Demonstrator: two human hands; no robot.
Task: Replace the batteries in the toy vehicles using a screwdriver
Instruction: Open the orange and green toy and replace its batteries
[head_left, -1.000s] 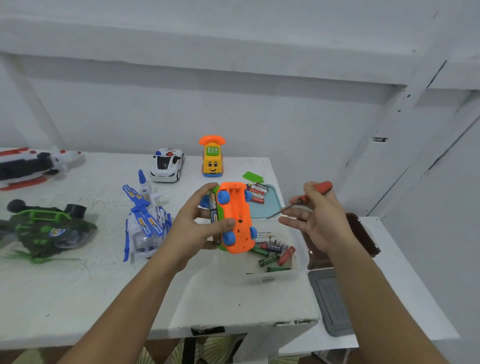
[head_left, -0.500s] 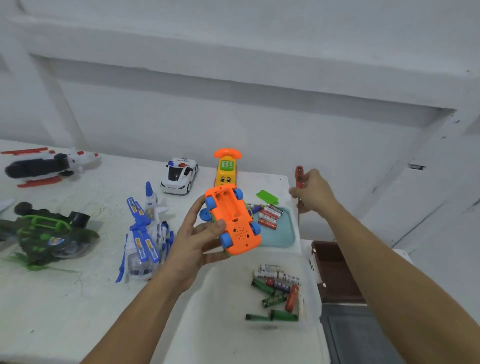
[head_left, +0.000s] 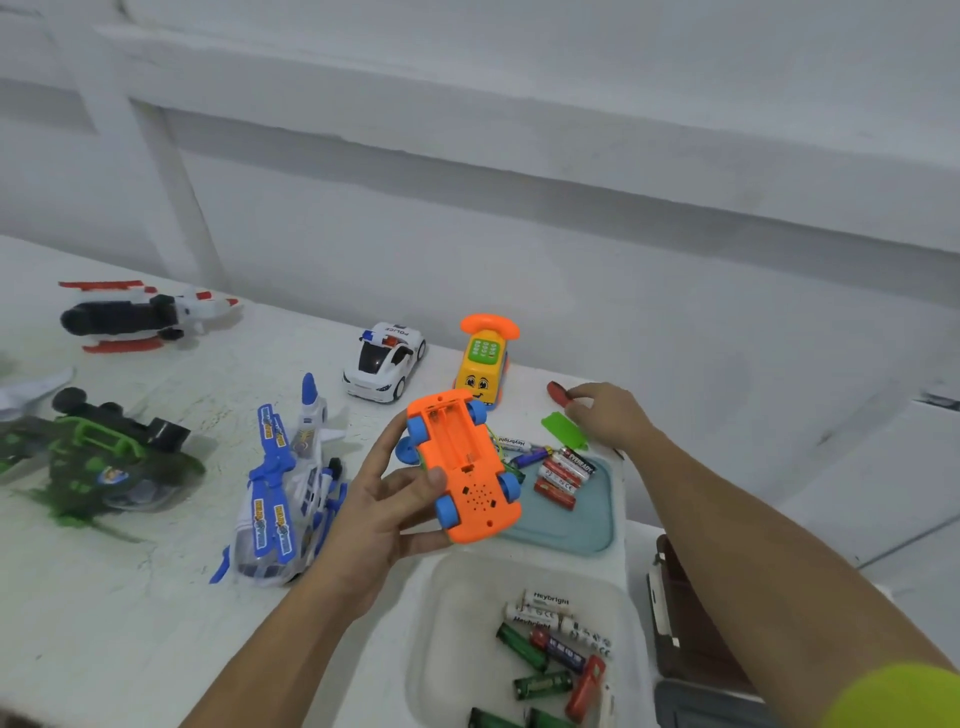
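Left hand grips upturned orange toy car; outstretched right hand pinches screwdriver.

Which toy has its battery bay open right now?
The orange car, held underside-up in the left hand: its bay is uncovered. The police car, yellow phone car and blue plane sit on the table with undersides hidden.

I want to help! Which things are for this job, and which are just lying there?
For the job: orange car, screwdriver, green cover, batteries on tray, batteries in tub.
Lying about for now: police car, yellow phone toy, blue plane, green helicopter, white shuttle.
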